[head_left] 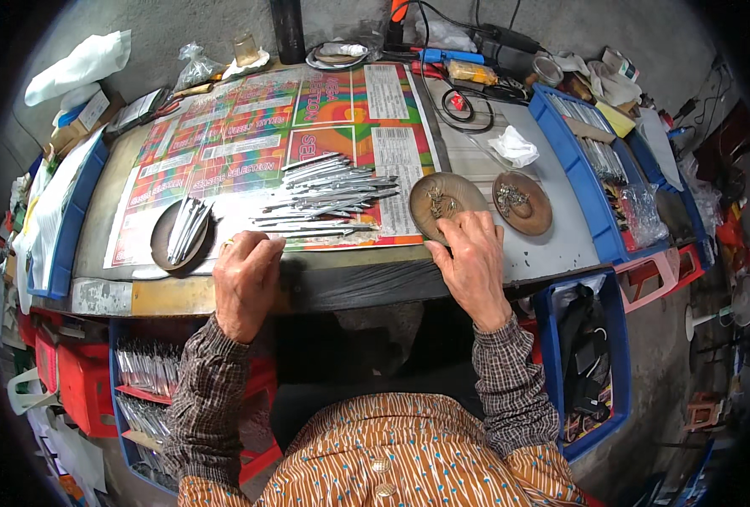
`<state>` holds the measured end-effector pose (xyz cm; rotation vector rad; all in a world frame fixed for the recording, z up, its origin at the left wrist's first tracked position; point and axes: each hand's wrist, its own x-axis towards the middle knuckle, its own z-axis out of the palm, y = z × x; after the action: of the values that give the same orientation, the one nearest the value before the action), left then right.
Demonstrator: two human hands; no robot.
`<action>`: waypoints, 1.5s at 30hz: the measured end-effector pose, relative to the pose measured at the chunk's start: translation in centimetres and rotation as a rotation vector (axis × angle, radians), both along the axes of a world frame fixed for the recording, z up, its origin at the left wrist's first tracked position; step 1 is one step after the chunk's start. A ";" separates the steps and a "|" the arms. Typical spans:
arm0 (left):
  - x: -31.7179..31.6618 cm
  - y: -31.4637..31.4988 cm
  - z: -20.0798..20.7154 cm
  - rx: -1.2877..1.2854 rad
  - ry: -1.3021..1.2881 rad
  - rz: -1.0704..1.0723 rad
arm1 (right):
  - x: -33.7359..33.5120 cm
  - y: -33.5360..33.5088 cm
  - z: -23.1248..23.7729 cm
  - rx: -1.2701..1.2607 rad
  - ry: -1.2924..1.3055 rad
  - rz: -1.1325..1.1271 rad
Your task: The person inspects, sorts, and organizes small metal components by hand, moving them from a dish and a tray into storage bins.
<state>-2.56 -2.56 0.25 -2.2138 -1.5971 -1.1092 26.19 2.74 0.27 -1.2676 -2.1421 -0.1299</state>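
A loose heap of slim silver metal pieces (332, 196) lies on a colourful printed sheet (248, 127) in the middle of the table. To its left, a round dark dish (160, 250) holds more of these slim pieces. My left hand (246, 283) rests at the table's front edge beside that dish, fingers curled closed; whatever they hold is hidden. With thumb and fingers apart, my right hand (474, 266) reaches over the near edge of a brown dish (421, 196) containing small metal parts (439, 201). A second brown dish (537, 221) with small parts (511, 199) sits to its right.
Blue trays stand at the right (590, 203) and left (70, 228) of the table. Below the edge are a blue bin (552, 355) and a tray of bagged slim pieces (148, 365). White tissue (515, 146), cables (468, 106) and tools lie toward the back right.
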 end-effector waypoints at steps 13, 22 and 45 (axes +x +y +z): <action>2.5 1.7 0.5 -0.050 0.069 -0.099 | 0.3 0.2 -0.4 0.004 0.090 0.073; 5.7 4.6 0.8 -0.125 0.207 -0.180 | 0.6 0.3 -1.1 0.022 0.259 0.139; 6.9 5.7 0.4 -0.101 0.221 -0.134 | 1.0 -1.0 -1.3 0.085 0.501 0.174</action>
<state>4.34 3.10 0.62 -2.4419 -1.4613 -0.7952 27.21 1.71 -1.01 -0.9376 -1.7780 0.1546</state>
